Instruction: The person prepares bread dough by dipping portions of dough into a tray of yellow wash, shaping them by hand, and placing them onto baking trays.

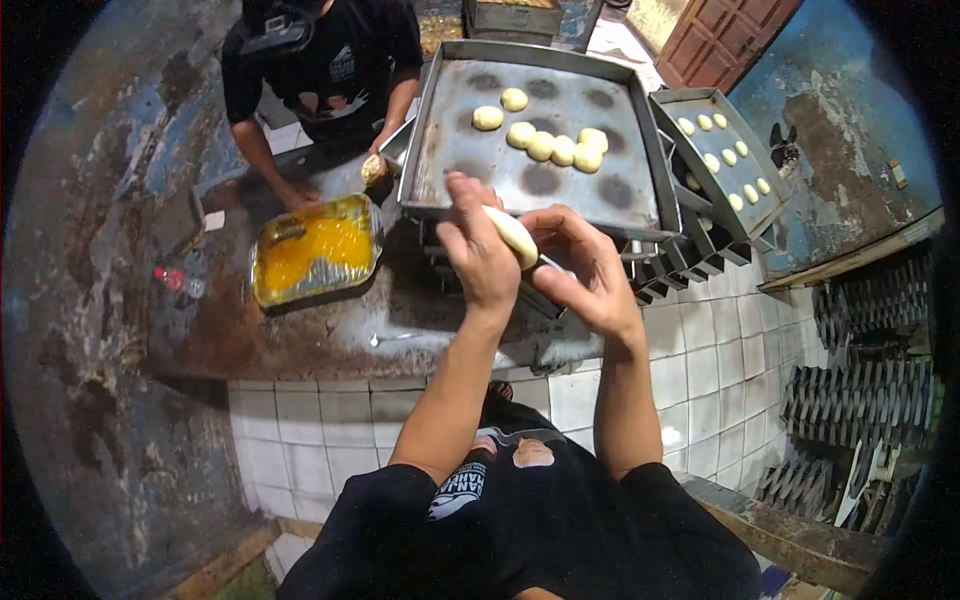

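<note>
My left hand [478,255] holds an elongated piece of pale dough [510,232] against its palm, fingers raised around it. My right hand [590,275] curls round the dough's right side, thumb low near its lower end. Both are in front of a square metal tray [432,130] that carries several pale dough balls [540,146]. Left of my hands, a foil container [300,260] holds a glossy yellow-orange mixture, with a dark implement in it whose kind I cannot make out.
A co-worker [320,70] stands across the metal worktable [220,330], a hand [295,195] near the foil container. A second, tilted tray [760,215] of dough pieces rests on stacked racks to the right. Metal slatted pieces [840,400] line the right side; a tiled surface lies below.
</note>
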### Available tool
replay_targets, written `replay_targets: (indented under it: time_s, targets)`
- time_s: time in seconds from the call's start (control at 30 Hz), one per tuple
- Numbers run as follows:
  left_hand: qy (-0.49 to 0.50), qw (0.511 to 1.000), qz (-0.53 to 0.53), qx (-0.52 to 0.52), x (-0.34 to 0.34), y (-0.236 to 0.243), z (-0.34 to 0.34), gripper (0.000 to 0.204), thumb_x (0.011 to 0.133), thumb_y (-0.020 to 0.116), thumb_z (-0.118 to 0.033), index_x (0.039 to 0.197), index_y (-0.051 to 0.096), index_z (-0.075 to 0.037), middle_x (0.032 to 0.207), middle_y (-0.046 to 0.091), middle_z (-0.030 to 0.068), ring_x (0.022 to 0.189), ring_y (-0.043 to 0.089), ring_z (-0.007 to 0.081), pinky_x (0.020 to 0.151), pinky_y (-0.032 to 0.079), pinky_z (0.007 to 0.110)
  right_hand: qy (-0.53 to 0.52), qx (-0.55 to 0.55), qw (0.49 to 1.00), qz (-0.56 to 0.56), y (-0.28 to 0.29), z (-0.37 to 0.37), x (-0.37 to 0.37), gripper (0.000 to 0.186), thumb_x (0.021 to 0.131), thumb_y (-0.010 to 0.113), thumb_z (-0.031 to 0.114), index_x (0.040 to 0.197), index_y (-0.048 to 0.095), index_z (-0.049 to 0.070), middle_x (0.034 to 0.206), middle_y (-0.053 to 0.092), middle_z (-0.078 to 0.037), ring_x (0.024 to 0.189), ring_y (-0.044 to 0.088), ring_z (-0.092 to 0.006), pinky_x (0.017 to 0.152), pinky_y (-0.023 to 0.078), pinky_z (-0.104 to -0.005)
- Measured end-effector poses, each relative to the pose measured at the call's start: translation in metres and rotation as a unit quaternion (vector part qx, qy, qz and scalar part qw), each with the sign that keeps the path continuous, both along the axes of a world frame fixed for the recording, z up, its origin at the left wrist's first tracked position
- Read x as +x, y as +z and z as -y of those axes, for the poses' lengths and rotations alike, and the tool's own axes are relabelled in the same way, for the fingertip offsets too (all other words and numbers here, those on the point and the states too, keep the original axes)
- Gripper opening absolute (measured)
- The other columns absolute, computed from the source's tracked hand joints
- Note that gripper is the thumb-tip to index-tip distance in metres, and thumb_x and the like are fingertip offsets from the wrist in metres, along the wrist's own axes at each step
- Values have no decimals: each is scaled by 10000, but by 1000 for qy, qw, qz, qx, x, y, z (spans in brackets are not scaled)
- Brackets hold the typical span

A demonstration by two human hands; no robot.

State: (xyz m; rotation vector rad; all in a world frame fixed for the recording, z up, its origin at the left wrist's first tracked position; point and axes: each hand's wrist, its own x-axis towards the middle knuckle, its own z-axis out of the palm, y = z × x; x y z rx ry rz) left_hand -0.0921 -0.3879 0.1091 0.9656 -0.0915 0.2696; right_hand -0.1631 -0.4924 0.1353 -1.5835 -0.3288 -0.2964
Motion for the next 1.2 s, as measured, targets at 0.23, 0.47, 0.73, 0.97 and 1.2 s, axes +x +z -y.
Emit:
replay_targets:
  time_s: [0.23, 0.47, 0.73, 0.97, 1.2]
  targets:
    - [-270, 955, 43, -113, -41, 18, -63, 839, 985, 304, -846, 996, 620, -68, 875, 612, 7, 833, 578, 95, 748, 460, 232, -190, 112, 974, 59, 0, -75, -2, 227, 950, 806, 179, 878, 723, -20, 806, 736, -30, 722, 622, -52, 646, 500, -222]
    - [-212, 976, 25, -37, -35, 18, -132, 190, 1035, 713, -227, 973, 654, -58, 880, 672, -23, 757, 585, 16, 692, 479, 198, -45, 159, 986, -22, 12, -104, 18, 266, 1003, 750, 180, 810, 703, 4, 746, 681, 23, 646, 555, -22, 551, 414, -215]
    - [-153, 988, -9, -25, 8, -4, -224, 179, 1075, 635, -230, 1029, 645, -57, 927, 671, -22, 834, 606, 38, 750, 487, 212, 29, 80, 990, -113, 7, -172, 82, 321, 1063, 669, 250, 968, 756, -44, 807, 710, 18, 697, 579, -20, 593, 449, -213]
    - [-257, 946, -183, -78, 59, -133, -311, 468, 869, 808, -315, 1198, 616, -42, 1033, 672, 18, 932, 662, 160, 889, 558, 339, 221, -197, 951, -86, -8, -246, 130, 348, 1041, 651, 312, 1084, 751, -18, 877, 725, -167, 845, 689, -265, 789, 533, -377]
    - [-119, 924, 0, 364, 31, -206, -373, 424, 784, 830, -113, 1169, 694, 1, 1081, 762, 131, 1005, 740, 258, 892, 573, 370, 223, -30, 900, -374, -180, -292, 167, 694, 1092, 426, 593, 1296, 686, -17, 1287, 698, -222, 1157, 658, -310, 1051, 474, -427]
